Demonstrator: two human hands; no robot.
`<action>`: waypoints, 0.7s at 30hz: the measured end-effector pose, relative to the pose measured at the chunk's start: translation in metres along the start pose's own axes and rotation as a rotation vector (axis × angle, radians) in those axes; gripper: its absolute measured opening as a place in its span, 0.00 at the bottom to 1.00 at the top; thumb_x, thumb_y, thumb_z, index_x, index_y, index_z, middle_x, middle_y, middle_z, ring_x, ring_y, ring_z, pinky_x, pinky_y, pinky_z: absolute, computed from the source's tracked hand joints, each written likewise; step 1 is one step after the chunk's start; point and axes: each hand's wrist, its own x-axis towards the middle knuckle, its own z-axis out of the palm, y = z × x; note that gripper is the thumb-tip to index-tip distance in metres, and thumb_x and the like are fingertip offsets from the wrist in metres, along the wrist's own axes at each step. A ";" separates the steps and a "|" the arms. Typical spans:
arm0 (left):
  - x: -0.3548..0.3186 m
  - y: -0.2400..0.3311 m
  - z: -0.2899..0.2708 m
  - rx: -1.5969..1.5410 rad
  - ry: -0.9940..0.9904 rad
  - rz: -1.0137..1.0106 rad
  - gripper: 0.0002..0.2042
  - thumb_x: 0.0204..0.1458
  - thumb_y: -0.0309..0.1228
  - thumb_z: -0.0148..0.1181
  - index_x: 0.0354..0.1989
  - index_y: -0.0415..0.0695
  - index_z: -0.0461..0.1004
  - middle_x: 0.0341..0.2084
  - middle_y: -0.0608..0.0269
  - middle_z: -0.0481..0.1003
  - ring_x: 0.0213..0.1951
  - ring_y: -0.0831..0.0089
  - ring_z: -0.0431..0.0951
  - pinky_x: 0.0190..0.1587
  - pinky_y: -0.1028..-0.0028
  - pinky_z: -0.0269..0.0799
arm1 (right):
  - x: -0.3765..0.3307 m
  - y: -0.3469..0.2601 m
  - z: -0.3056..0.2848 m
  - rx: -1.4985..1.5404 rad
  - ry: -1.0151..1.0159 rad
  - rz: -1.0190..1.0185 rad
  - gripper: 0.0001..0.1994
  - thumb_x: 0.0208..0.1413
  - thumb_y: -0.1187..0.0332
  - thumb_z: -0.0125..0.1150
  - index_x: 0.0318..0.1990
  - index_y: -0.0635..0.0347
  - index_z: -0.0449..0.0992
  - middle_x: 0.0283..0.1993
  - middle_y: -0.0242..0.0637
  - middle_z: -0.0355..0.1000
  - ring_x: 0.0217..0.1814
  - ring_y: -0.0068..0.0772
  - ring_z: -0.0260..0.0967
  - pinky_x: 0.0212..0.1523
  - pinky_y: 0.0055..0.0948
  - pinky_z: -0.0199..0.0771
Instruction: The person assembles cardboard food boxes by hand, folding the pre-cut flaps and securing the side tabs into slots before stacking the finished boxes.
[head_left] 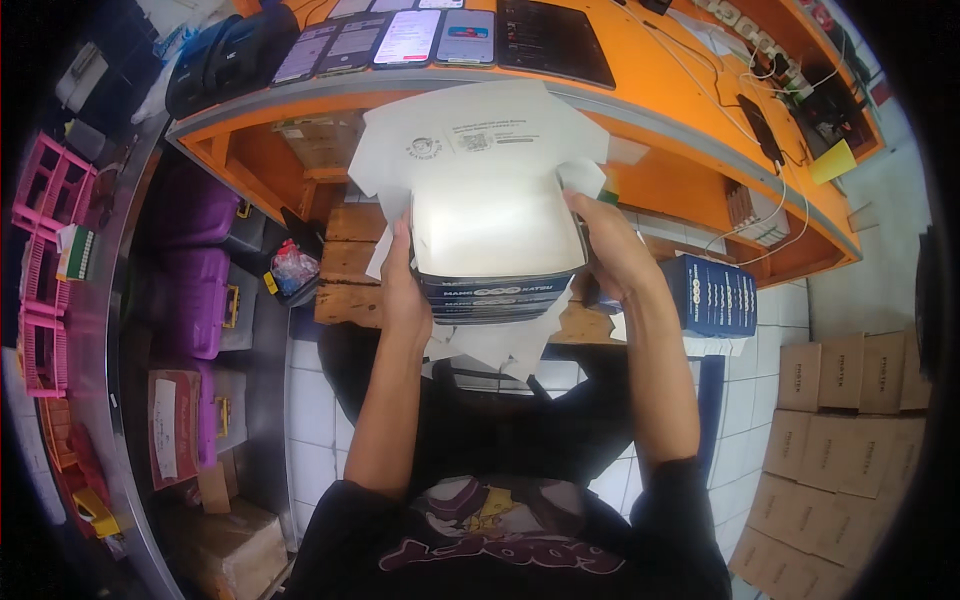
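A stack of nested paper food boxes, white inside and dark blue outside, stands before me at the middle of the view. Their white lid flaps fan out at the far side, and more flaps hang below the near side. My left hand is closed against the stack's left side, its thumb upright along the edge. Gripping the right side is my right hand, thumb near the top rim. Most fingers of both hands are hidden by the boxes. A second stack of blue boxes lies to the right of my right forearm.
An orange counter with phones, a tablet and cables spans the far side. Below it is a wooden bench. Purple containers and pink baskets stand left; brown cartons are piled right.
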 end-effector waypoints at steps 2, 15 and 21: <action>0.004 -0.002 -0.008 0.028 0.000 -0.018 0.30 0.72 0.52 0.44 0.70 0.38 0.65 0.64 0.57 0.70 0.65 0.66 0.69 0.67 0.66 0.62 | -0.002 -0.006 0.009 0.037 -0.029 0.001 0.29 0.71 0.54 0.48 0.68 0.72 0.66 0.64 0.54 0.70 0.66 0.44 0.67 0.67 0.38 0.64; 0.003 0.006 0.006 0.071 0.155 -0.007 0.24 0.67 0.36 0.60 0.65 0.32 0.69 0.58 0.53 0.75 0.57 0.70 0.76 0.58 0.73 0.72 | 0.030 -0.006 -0.020 -0.473 -0.054 -0.025 0.24 0.68 0.57 0.47 0.56 0.72 0.75 0.53 0.48 0.76 0.50 0.39 0.75 0.49 0.36 0.77; 0.005 0.005 0.009 0.090 0.230 -0.020 0.22 0.64 0.37 0.64 0.59 0.33 0.73 0.48 0.58 0.77 0.49 0.74 0.77 0.52 0.76 0.74 | 0.038 -0.030 -0.017 -0.560 -0.132 0.058 0.23 0.68 0.59 0.47 0.57 0.73 0.74 0.47 0.47 0.78 0.45 0.37 0.80 0.40 0.38 0.86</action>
